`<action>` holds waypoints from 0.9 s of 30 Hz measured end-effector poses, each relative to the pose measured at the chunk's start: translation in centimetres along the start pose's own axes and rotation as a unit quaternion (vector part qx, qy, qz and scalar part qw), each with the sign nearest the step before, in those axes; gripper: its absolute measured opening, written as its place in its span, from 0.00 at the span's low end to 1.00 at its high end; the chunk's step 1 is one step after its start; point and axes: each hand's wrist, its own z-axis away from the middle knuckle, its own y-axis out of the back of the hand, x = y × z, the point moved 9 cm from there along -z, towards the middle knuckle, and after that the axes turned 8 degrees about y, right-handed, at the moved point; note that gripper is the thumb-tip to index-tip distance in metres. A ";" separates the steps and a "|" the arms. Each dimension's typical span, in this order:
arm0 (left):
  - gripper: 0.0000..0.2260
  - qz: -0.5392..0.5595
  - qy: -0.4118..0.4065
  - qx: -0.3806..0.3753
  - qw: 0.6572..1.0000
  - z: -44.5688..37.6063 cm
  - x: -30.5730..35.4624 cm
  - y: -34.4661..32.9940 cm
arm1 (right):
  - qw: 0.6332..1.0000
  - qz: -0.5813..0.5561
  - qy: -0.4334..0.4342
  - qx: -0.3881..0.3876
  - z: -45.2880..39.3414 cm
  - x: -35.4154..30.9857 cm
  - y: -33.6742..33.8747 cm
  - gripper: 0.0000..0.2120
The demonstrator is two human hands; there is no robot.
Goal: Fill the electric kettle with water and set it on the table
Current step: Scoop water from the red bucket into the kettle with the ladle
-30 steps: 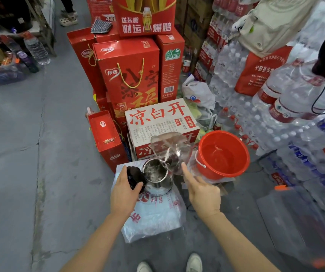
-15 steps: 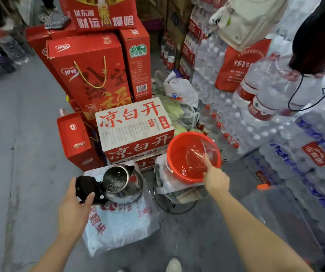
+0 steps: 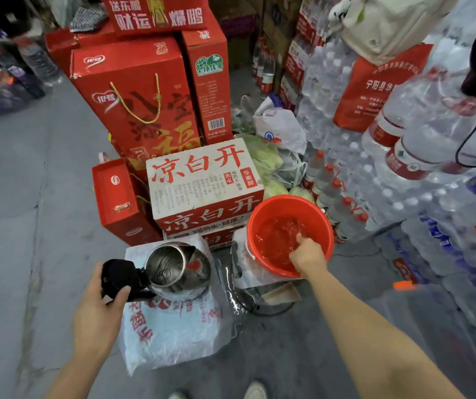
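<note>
A steel electric kettle [image 3: 179, 269] stands upright on a white printed sack [image 3: 170, 335], its lid open and a little water inside. My left hand [image 3: 98, 318] grips its black handle from the left. To the right sits a red bucket [image 3: 288, 199] holding water. My right hand [image 3: 307, 253] reaches down into it, fingers closed on a clear plastic scoop [image 3: 277, 234] that lies in the water and is hard to make out.
A white carton [image 3: 202, 180] with red characters stands right behind the kettle, with tall red gift boxes [image 3: 133, 96] behind it. Shrink-wrapped packs of water bottles [image 3: 403, 203] wall the right side. Grey concrete floor [image 3: 29, 211] lies on the left. My shoes [image 3: 255, 391] are at the bottom edge.
My right hand carried the clear scoop from above the kettle's mouth over to the red bucket and lowered it into the water. My left hand stayed on the kettle's handle.
</note>
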 end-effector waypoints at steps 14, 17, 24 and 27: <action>0.28 -0.044 -0.018 0.003 0.999 0.7 2.0 0.4 | 0.887 -0.460 -0.010 0.046 9.0 2.7 0.9 0.39; 0.28 -0.048 -0.037 -0.005 0.998 0.6 2.4 0.3 | 0.874 -0.482 0.022 0.050 10.8 1.9 1.6 0.38; 0.29 -0.038 -0.051 -0.036 0.997 -0.2 2.2 -0.3 | 0.866 -0.491 0.082 0.054 14.9 -1.4 2.8 0.36; 0.30 -0.033 -0.044 -0.044 0.998 -0.3 2.2 0.1 | 0.863 -0.493 0.102 0.046 17.0 -3.8 2.1 0.36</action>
